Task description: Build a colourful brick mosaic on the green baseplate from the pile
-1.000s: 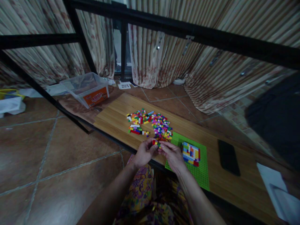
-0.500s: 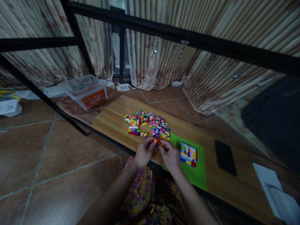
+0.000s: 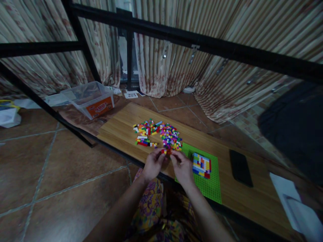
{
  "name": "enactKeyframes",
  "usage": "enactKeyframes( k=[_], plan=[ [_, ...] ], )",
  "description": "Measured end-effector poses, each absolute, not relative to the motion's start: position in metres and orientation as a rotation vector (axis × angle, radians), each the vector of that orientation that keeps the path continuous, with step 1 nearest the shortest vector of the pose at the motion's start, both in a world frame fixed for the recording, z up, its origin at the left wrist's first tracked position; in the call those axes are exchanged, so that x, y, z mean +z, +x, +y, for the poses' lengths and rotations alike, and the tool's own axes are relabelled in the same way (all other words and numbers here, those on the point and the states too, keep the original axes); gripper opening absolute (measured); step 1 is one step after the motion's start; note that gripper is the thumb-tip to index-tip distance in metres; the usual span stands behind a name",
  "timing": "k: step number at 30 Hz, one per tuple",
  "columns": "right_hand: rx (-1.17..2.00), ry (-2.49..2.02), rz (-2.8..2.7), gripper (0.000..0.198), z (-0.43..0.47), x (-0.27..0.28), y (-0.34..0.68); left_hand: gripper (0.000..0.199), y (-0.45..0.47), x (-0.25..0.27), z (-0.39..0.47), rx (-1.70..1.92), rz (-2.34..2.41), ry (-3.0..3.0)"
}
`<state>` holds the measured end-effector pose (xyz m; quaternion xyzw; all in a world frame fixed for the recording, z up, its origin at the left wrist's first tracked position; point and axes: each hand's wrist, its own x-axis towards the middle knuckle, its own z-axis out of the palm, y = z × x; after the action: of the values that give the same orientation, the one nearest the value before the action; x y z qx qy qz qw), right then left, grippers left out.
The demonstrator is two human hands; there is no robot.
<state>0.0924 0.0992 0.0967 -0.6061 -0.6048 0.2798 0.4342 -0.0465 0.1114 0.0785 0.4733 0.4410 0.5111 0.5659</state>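
Loose toy bricks (image 3: 170, 136) lie spread across the middle of the worktop (image 3: 118, 126); nearer its front edge, the left hand (image 3: 152, 164) pinches small red and yellow bricks (image 3: 164, 152), and the right hand (image 3: 183, 167) closes its fingertips on their right end. The step looks like fitting these together, so the next move calls for aligned studs and a firm squeeze. Further right, a multicoloured brick panel (image 3: 202, 165) sits on the green baseplate (image 3: 214, 185) at the front edge.

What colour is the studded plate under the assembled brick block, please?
The studded plate is green, best seen in the head view.
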Motion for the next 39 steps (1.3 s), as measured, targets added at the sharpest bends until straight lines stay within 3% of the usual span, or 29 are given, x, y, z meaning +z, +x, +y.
enactKeyframes(
  k=[10,22,34,39],
  plan=[
    [1.072,-1.345,-1.288,0.028,0.106,0.105,0.071,0.039,-0.053,0.087,0.11,1.125,0.9,1.116],
    [1.19,-1.248,-1.201,0.023,0.104,0.105,0.066,0.044,-0.054,0.084,0.112,1.091,0.876,0.964],
    [1.195,-1.185,-1.176,0.023,0.101,0.104,0.065,0.041,-0.056,0.085,0.113,1.098,0.834,0.963],
    [0.955,-1.334,-1.217,0.03,0.11,0.095,0.072,0.04,-0.056,0.084,0.115,1.177,0.86,0.92]
  ],
)
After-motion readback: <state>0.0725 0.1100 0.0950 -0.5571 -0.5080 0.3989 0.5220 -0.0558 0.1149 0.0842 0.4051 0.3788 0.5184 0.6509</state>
